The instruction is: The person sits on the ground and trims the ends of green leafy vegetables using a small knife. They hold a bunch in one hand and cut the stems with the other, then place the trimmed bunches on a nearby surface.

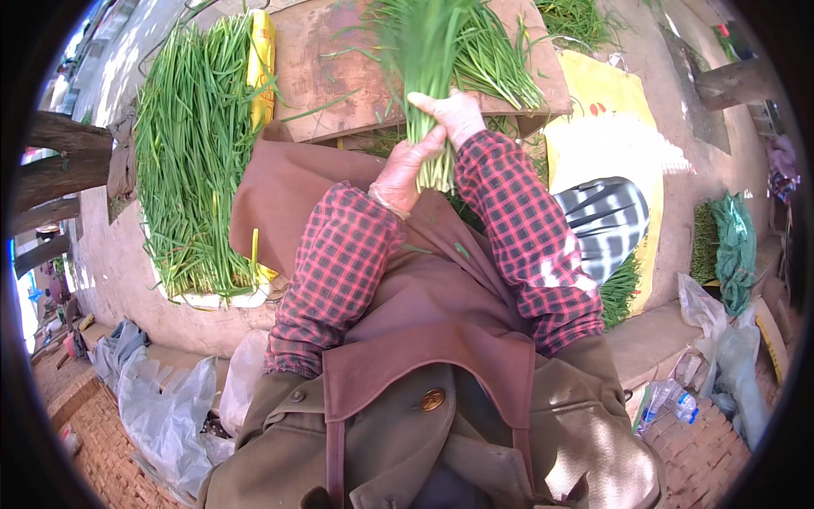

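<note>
A bunch of long green leafy stalks, likely garlic chives, is held upright over the near edge of a worn wooden board. My left hand grips its pale stem ends low down. Just above, my right hand closes around the same bunch, thumb across the stems. The leafy tops are blurred. Behind the bunch and to its right, more loose chives lie on the board. A brown apron covers my lap beneath both hands, and a few cut leaf bits rest on it.
At left, a thick pile of chives lies on a white tray beside a rolled yellow bag. A yellow sack and black-and-white checked cloth are at right. Plastic bags and a plastic bottle lie near me.
</note>
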{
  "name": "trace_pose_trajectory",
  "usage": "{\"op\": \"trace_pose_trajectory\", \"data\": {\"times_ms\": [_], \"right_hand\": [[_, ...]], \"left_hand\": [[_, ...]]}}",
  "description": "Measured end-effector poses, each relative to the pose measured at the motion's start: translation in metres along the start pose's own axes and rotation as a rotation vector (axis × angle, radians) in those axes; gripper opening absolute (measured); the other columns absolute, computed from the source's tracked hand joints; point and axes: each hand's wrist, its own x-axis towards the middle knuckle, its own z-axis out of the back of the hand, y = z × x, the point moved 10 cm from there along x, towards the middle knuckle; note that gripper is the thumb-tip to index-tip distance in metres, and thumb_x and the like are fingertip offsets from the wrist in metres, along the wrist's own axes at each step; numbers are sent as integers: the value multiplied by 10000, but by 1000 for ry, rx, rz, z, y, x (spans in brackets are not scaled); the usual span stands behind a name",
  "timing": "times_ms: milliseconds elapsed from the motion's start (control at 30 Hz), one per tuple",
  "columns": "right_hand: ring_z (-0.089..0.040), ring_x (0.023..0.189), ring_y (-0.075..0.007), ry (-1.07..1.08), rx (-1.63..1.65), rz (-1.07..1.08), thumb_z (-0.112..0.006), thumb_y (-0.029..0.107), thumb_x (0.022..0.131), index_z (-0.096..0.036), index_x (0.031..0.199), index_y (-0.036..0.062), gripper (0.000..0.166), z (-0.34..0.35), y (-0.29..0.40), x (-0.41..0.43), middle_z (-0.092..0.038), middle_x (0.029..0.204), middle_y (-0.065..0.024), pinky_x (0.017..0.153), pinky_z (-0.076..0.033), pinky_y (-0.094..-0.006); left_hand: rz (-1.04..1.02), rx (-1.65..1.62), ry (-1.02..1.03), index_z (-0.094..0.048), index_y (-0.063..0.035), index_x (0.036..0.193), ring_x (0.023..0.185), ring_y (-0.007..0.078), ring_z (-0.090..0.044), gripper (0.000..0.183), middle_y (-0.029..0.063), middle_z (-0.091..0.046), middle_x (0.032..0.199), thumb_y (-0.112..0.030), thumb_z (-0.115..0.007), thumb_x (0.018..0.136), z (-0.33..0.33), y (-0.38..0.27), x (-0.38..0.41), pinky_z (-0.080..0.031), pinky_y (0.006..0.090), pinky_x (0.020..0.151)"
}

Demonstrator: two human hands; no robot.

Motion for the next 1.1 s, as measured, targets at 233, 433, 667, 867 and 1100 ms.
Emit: {"op": "trace_pose_trajectory", "data": {"times_ms": [233,433,667,867,1100], "right_hand": [[-601,703,-137,138,423,-221,-698,375,839,-581,1175,-74,573,-2,-31,-44,-660,929,-108,591,-494,-277],[-570,687,-84,116,525,-169,-698,281,853,-536,1259,-74,564,2,-43,-55,-651,880,-61,580,-480,-243],[-643,754,-119,91,284,-108,-705,339,824,-570,1234,-47,579,-6,-35,-53,-696,952,-137,696,-517,-275],[-644,552,-140,52,-3,-64,-704,315,801,-594,1215,6,528,-8,-24,-56,-692,822,-120,513,-529,-272],[-544,478,-98,24,382,-204,-588,164,897,-583,1239,14,373,-3,-28,-67,-674,893,-72,451,-494,-249]], "left_hand": [[40,-34,52,-594,-1,1125,854,195,-670,304,95,-672,1009,-163,-654,875,23,19,13,-544,313,684],[132,-269,103,-582,39,1119,932,247,-658,305,136,-667,1019,-137,-619,872,30,37,25,-549,376,781],[121,-429,77,-570,52,1086,897,348,-650,334,198,-654,981,-186,-567,852,24,30,18,-543,468,824],[99,-445,33,-580,1,1014,712,302,-645,283,155,-650,858,-234,-528,865,32,28,18,-546,429,641],[146,-514,109,-584,5,1072,768,324,-643,383,170,-657,919,-304,-510,858,18,27,15,-524,444,684]]}}
